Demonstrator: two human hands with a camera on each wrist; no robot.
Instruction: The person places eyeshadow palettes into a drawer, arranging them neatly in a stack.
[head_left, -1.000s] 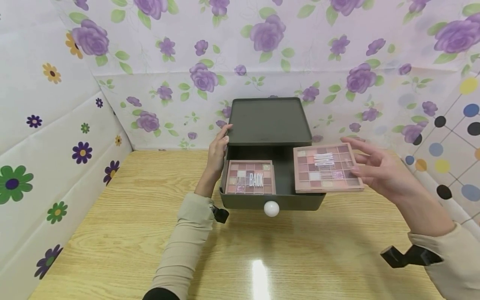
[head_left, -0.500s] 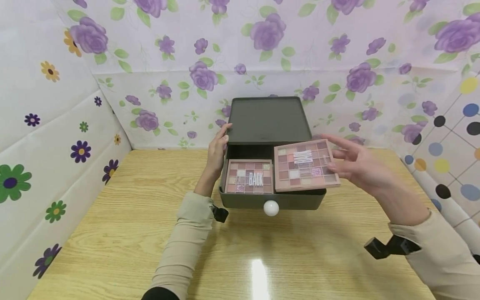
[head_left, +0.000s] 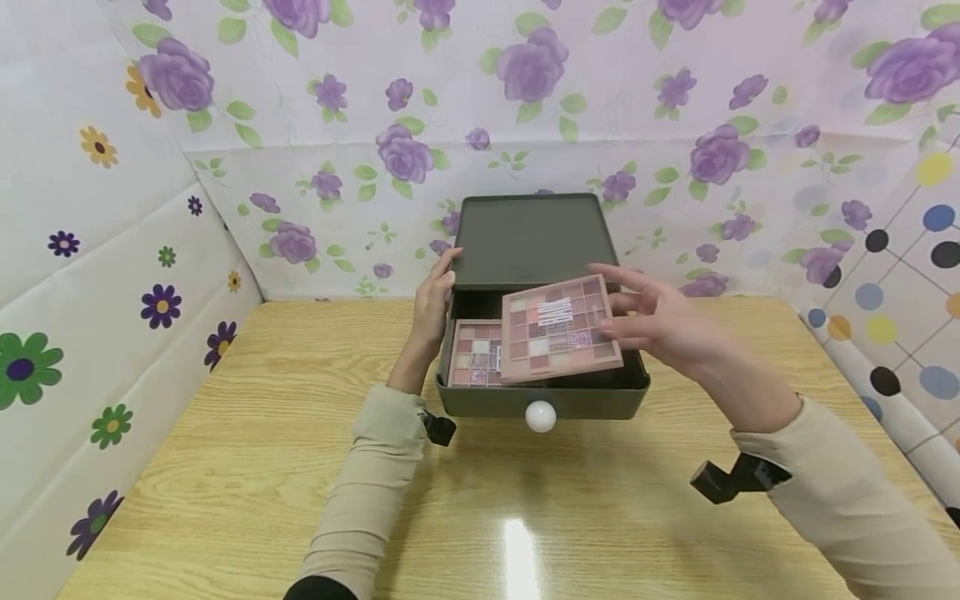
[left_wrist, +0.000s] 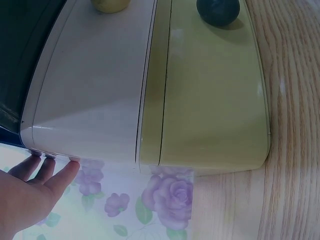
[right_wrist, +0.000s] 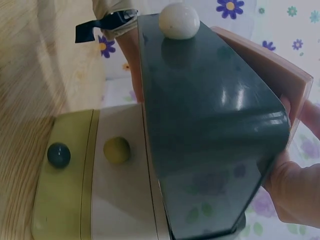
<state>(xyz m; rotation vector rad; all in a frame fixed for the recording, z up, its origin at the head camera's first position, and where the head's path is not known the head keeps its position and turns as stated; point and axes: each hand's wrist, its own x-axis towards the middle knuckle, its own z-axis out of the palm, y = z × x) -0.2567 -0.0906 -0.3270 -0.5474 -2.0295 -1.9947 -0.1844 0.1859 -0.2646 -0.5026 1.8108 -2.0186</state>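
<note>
A pink eyeshadow palette with "BACK" lettering is tilted over the pulled-out dark green drawer. My right hand pinches its right edge, thumb in front and fingers behind. Inside the drawer, a second eyeshadow palette lies at the left, its right part hidden behind the held one. My left hand rests on the left side of the drawer cabinet; its fingers touch the cabinet wall in the left wrist view. In the right wrist view the held palette's edge shows above the drawer.
Under the green drawer are a white drawer with a yellow knob and a yellow-green drawer with a dark knob, both closed. The green drawer's white knob juts forward. A wooden table meets flowered cloth behind.
My right hand has carried the held palette leftward, from the drawer's right edge to over its middle, partly covering the other palette. The left hand stays in place.
</note>
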